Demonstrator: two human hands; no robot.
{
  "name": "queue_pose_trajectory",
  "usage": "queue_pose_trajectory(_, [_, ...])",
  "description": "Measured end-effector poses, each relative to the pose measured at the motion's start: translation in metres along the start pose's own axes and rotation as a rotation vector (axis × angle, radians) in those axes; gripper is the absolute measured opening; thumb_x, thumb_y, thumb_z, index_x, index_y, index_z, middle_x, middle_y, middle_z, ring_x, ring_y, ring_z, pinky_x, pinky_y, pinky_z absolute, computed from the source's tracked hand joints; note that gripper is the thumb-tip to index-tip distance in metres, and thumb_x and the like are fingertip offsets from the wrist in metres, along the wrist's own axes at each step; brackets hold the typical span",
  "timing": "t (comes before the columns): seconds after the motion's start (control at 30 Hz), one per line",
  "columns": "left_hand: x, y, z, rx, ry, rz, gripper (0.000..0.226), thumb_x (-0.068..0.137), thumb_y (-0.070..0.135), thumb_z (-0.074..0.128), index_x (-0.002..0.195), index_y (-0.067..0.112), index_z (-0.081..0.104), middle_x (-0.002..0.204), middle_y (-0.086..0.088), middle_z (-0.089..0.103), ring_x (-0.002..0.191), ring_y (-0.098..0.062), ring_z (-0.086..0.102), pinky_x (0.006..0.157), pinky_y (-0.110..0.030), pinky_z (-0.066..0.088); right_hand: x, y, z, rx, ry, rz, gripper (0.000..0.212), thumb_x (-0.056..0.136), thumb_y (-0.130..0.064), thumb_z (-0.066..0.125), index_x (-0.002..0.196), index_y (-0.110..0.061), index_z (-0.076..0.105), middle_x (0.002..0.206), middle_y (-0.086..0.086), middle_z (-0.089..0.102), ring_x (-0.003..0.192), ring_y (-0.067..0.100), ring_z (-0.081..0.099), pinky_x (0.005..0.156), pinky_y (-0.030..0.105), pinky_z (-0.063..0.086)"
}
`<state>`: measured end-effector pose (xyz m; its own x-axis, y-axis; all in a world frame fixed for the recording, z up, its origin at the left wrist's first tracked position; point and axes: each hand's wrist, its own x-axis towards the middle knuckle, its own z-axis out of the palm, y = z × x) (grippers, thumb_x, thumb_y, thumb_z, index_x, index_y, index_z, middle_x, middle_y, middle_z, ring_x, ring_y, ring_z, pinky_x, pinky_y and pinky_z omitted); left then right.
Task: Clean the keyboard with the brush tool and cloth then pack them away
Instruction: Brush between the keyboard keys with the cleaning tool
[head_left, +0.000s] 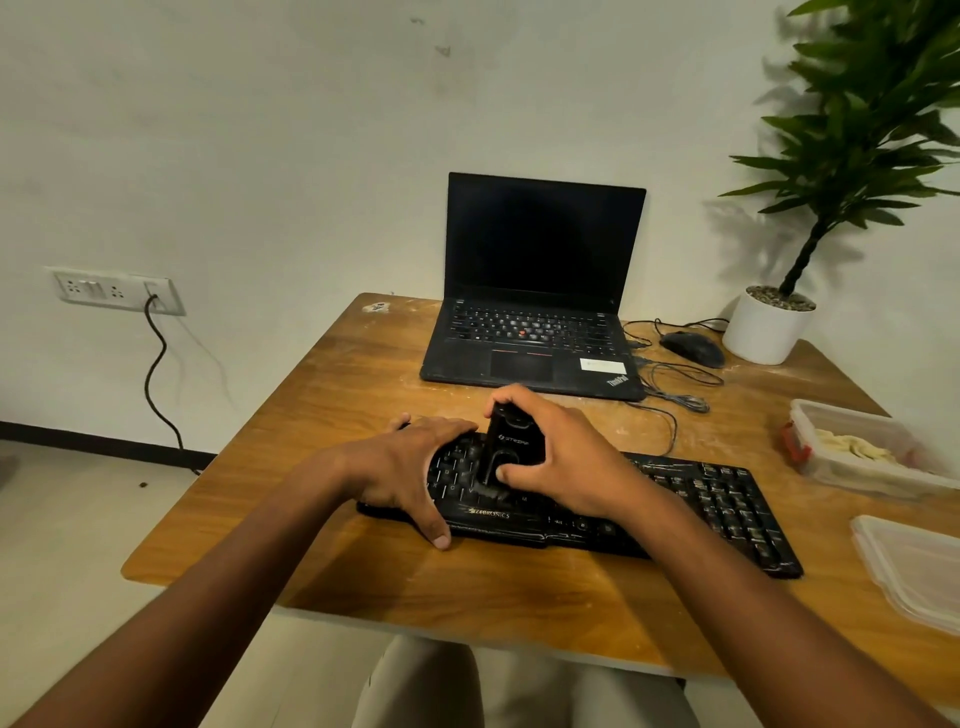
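A black keyboard (701, 499) lies across the near part of the wooden table (363, 374). My right hand (561, 457) grips a black brush tool (511, 447) that stands upright, its bristle end down on the keys left of the keyboard's middle. My left hand (410, 462) lies flat over the keyboard's left end, fingers spread across the far edge and thumb hooked over the near edge. A pale cloth (852, 447) lies inside a clear plastic container (862, 473) at the table's right side.
An open black laptop (535, 332) stands behind the keyboard. A black mouse (693, 348) with tangled cables and a white potted plant (769, 322) sit at the back right. The container's clear lid (914, 561) lies at the right edge. A wall socket (119, 291) is at left.
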<state>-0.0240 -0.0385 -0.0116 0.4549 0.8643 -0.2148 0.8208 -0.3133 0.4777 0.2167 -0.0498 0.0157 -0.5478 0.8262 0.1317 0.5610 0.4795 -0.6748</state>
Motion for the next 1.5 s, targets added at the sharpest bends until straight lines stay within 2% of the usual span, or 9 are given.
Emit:
queue_pose_trajectory(0.17, [0.001,-0.004,0.000,0.009,-0.011,0.001,0.134,0.061,0.050,0.097,0.163,0.036,0.010,0.167,0.007,0.024,0.154,-0.019,0.009,0.117,-0.035,-0.015,0.002,-0.001,-0.034,-0.251,-0.179,0.113,0.062,0.083,-0.017,0.083,0.129,-0.045,0.051,0.115,-0.015,0.061,0.100,0.006,0.060,0.077,0.025,0.052])
queue_pose_trajectory(0.37, [0.003,-0.004,0.001,0.018,0.000,0.010,0.135,0.060,0.052,0.097,0.163,0.036,0.011,0.165,0.008,0.027,0.154,-0.018,0.014,0.118,-0.035,-0.012,0.004,-0.009,-0.014,-0.051,0.001,0.005,0.060,0.086,-0.015,0.082,0.122,-0.049,0.049,0.109,-0.011,0.064,0.092,0.012,0.067,0.070,0.035,0.064])
queue_pose_trajectory(0.5, [0.001,0.001,0.000,0.023,0.004,0.003,0.132,0.064,0.044,0.097,0.163,0.034,0.011,0.165,0.007,0.026,0.153,-0.018,0.012,0.114,-0.030,-0.008,-0.002,0.000,-0.004,-0.062,-0.033,0.010,0.060,0.086,-0.017,0.082,0.126,-0.049,0.049,0.110,-0.014,0.065,0.097,0.005,0.064,0.076,0.027,0.061])
queue_pose_trajectory(0.67, [0.004,-0.005,0.001,0.018,-0.003,0.005,0.135,0.060,0.049,0.097,0.163,0.036,0.011,0.166,0.008,0.026,0.153,-0.016,0.012,0.117,-0.033,-0.013,0.000,-0.003,-0.036,-0.294,-0.175,0.097,0.060,0.084,-0.018,0.082,0.126,-0.047,0.051,0.109,-0.018,0.060,0.094,0.002,0.059,0.072,0.023,0.049])
queue_pose_trajectory(0.87, [0.004,-0.005,0.001,0.003,0.003,0.020,0.131,0.060,0.051,0.097,0.161,0.037,0.014,0.163,0.011,0.031,0.152,-0.014,0.016,0.116,-0.032,-0.011,0.004,-0.012,-0.016,-0.070,0.007,-0.001,0.060,0.086,-0.015,0.082,0.121,-0.050,0.049,0.109,-0.011,0.064,0.091,0.012,0.068,0.070,0.037,0.065])
queue_pose_trajectory(1.03, [0.001,0.000,0.001,0.016,0.012,0.017,0.129,0.064,0.045,0.096,0.163,0.032,0.013,0.163,0.011,0.029,0.148,-0.008,0.012,0.114,-0.029,-0.009,0.004,-0.006,0.002,-0.118,-0.037,-0.018,0.063,0.087,-0.018,0.081,0.128,-0.051,0.047,0.113,-0.013,0.066,0.100,0.007,0.065,0.082,0.034,0.063])
queue_pose_trajectory(1.2, [0.006,-0.012,0.004,0.009,-0.013,0.012,0.137,0.057,0.056,0.096,0.163,0.037,0.011,0.166,0.010,0.026,0.155,-0.016,0.015,0.119,-0.038,-0.015,0.005,-0.009,-0.028,-0.316,-0.179,0.088,0.062,0.083,-0.021,0.082,0.127,-0.049,0.049,0.117,-0.013,0.063,0.101,0.009,0.061,0.084,0.036,0.058])
queue_pose_trajectory(1.33, [0.005,-0.007,0.004,0.011,0.015,0.031,0.135,0.058,0.052,0.097,0.163,0.034,0.013,0.163,0.010,0.031,0.152,-0.013,0.017,0.117,-0.031,-0.012,0.009,-0.018,-0.023,-0.224,-0.089,0.015,0.059,0.085,-0.016,0.081,0.122,-0.050,0.048,0.110,-0.012,0.065,0.092,0.009,0.066,0.077,0.036,0.062])
queue_pose_trajectory(1.5, [0.005,-0.008,0.004,0.015,0.020,0.029,0.132,0.055,0.057,0.096,0.161,0.031,0.021,0.161,0.011,0.035,0.151,-0.011,0.022,0.120,-0.033,-0.013,0.007,-0.012,0.006,-0.137,-0.058,-0.013,0.065,0.086,-0.018,0.081,0.133,-0.047,0.046,0.114,-0.010,0.067,0.100,0.010,0.067,0.082,0.032,0.062])
